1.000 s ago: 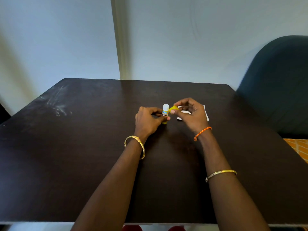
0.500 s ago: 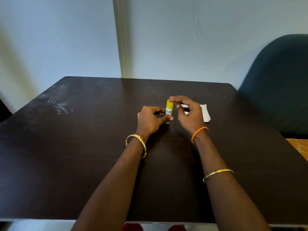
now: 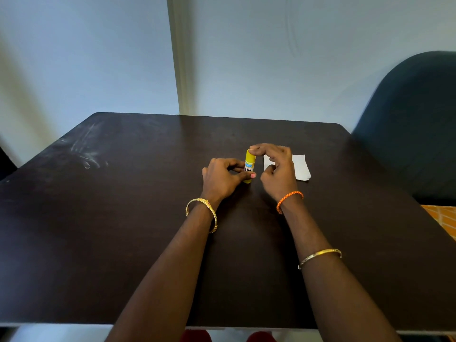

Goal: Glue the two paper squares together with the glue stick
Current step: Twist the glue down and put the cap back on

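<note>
Glue stick (image 3: 249, 164) stands upright between my hands, left hand (image 3: 223, 177) pinching its base, right hand (image 3: 276, 166) pinching the cap end, paper (image 3: 300, 167) just beyond the right (cap looks seated), so I risk tipping it onto the table (image 3: 123, 218).

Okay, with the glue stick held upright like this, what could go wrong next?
The right hand pinches the top of the glue stick while the left hand grips its base; the cap looks on, so it may need seating firmly or the glue could dry out. The right hand hovers over the white paper and could nudge it.
</note>
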